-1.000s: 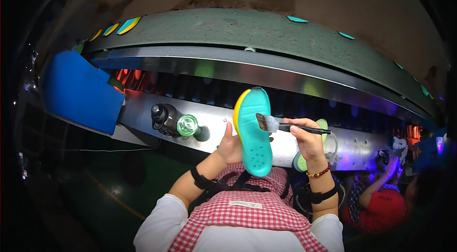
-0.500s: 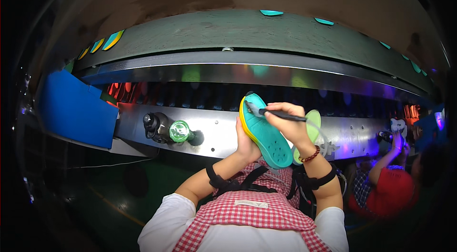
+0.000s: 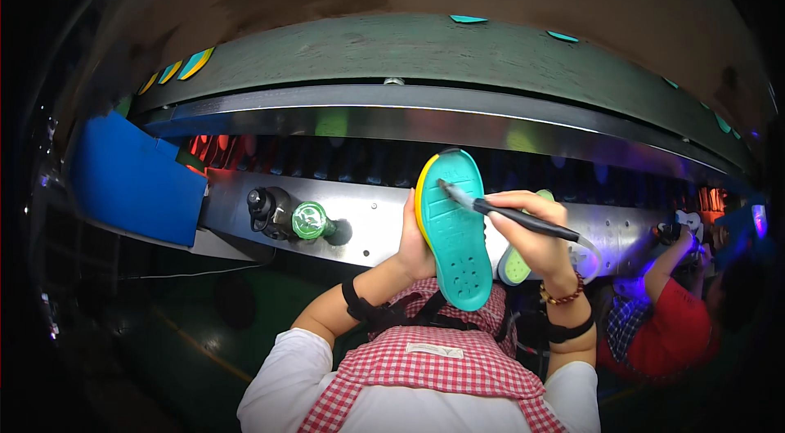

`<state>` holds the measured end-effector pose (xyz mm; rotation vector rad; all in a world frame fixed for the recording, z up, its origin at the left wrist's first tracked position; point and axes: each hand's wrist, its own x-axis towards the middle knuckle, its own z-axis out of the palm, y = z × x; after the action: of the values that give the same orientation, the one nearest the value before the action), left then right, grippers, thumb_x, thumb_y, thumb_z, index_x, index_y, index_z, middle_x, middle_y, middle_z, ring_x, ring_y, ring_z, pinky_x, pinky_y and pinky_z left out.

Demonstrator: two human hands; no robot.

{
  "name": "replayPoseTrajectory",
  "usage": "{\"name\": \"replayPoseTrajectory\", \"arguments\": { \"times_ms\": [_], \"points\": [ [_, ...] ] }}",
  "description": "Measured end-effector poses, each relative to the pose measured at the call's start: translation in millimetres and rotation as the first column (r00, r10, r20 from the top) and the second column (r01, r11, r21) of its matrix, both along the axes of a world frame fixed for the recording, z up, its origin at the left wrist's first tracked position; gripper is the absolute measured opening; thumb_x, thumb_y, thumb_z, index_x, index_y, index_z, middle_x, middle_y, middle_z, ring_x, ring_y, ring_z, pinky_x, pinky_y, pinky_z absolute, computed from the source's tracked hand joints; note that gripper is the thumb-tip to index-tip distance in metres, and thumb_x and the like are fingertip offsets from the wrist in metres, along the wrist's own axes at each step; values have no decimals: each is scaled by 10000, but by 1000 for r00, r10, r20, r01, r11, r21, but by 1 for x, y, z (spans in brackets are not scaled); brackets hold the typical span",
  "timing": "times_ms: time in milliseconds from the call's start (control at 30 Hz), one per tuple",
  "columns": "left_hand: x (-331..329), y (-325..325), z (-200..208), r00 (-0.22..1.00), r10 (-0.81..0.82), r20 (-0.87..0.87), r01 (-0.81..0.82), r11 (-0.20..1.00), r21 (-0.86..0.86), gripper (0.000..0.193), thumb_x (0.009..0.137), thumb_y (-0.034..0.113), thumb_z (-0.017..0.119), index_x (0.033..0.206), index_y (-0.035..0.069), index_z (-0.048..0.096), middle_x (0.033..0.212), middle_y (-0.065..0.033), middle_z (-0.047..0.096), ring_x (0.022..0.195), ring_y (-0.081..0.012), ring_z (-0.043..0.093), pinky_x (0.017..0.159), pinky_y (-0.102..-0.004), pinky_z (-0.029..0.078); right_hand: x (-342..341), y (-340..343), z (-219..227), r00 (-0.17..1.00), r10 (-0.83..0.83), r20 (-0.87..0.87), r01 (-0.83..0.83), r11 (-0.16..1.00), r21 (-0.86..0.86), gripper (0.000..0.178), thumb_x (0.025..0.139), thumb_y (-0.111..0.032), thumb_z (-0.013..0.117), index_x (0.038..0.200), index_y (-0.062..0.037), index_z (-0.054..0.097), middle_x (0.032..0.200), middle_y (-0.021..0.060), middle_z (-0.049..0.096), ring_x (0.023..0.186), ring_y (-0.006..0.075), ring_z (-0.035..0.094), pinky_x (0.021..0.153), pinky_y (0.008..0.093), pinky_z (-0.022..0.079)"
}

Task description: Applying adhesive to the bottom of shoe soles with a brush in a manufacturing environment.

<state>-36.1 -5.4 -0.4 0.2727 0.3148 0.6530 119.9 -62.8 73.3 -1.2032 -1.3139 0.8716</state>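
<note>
My left hand (image 3: 416, 241) grips a teal shoe sole (image 3: 459, 241) by its left edge, fingers hidden behind it. The sole stands nearly lengthwise before me, with a yellow rim on the left, crosswise grooves on its upper half and several small holes near its lower end. In my closed right hand (image 3: 537, 238) is a black-handled brush (image 3: 523, 221) with a pale tube trailing from its back end. The bristles lie over the grooved upper part of the sole, seemingly touching it. Partly covered by my right hand, a pale green sole (image 3: 514, 267) rests on the metal bench (image 3: 368, 220).
A dark bottle (image 3: 268, 208) and a green-capped container (image 3: 311, 221) stand on the bench at left, beside a blue box-like panel (image 3: 135, 183). Beyond the metal rail, a grey-green conveyor belt (image 3: 311, 53) carries several soles. At right, a person in red (image 3: 670, 323) works.
The teal sole has turned clockwise to a more upright position. My right hand has moved right and slightly nearer me, and the brush tip has shifted a little right across the sole.
</note>
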Motion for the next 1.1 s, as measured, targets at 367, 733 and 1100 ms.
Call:
{"name": "replayPoseTrajectory", "arguments": {
  "times_ms": [367,733,1100],
  "points": [
    [-1,18,14,986,97,134,-127,964,234,844,788,714,117,1206,54,436,1045,-175,561,901,-300,575,803,-439,466,2,-14,2,933,316,171,-343,925,165,206,681,36,665,882,-3,647,868,135,650,849,227,632,781,306,491],
    [-13,32,44,908,330,257,-397,874,280,986,673,830,155,1158,23,449,952,-206,550,794,-329,575,722,-455,476,16,-26,4,918,257,303,-332,915,228,215,643,8,696,850,-19,643,878,120,652,849,247,629,768,319,491],
    [-4,28,60,943,295,154,-329,895,302,937,740,767,185,1275,14,344,1139,-200,502,1003,-322,533,860,-457,441,21,-21,-21,882,298,-364,-273,954,121,192,724,52,623,916,39,620,966,169,620,961,254,579,891,361,430]
  ]
}}
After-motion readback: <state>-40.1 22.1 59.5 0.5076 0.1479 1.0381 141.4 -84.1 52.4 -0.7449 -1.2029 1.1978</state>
